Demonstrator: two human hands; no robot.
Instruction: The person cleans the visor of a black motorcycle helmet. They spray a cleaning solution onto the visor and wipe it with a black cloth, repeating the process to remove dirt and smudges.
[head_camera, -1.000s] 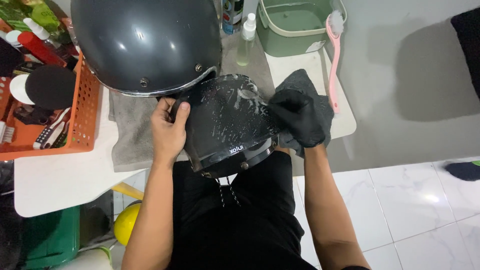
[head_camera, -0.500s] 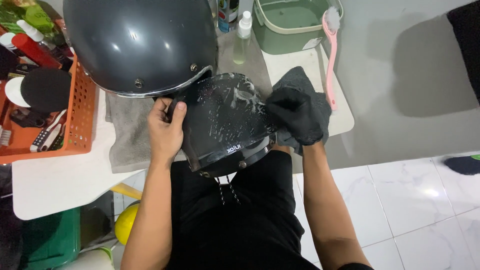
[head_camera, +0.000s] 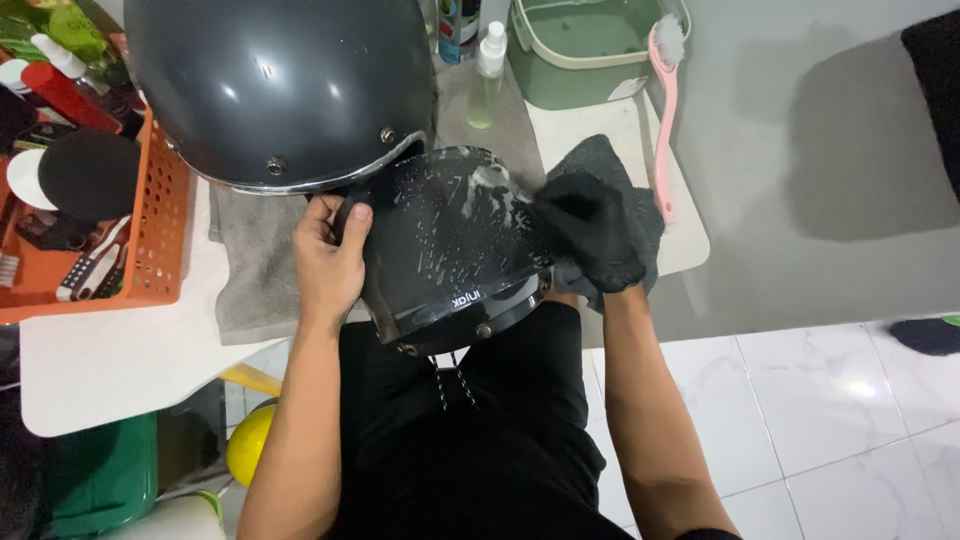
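**Now: dark visor held at the worktop edge, cloth pressed to it**

Broadly, a white worktop (head_camera: 120, 370) carries a glossy dark grey helmet (head_camera: 280, 85) resting on a grey towel (head_camera: 255, 270). Left of it sits an orange perforated basket (head_camera: 160, 230) full of small items. Behind, a pale green tub (head_camera: 590, 60) stands beside a pink long-handled brush (head_camera: 665, 110) and a clear spray bottle (head_camera: 487, 80). The helmet's dark visor (head_camera: 450, 250), flecked with foam and droplets, juts out over the person's lap. The left hand (head_camera: 328, 262) is bare and closed around the visor's left edge, thumb on top. The right hand (head_camera: 590, 235), in a black glove, is closed on a dark grey cloth (head_camera: 615, 175), pressing against the visor's right side.
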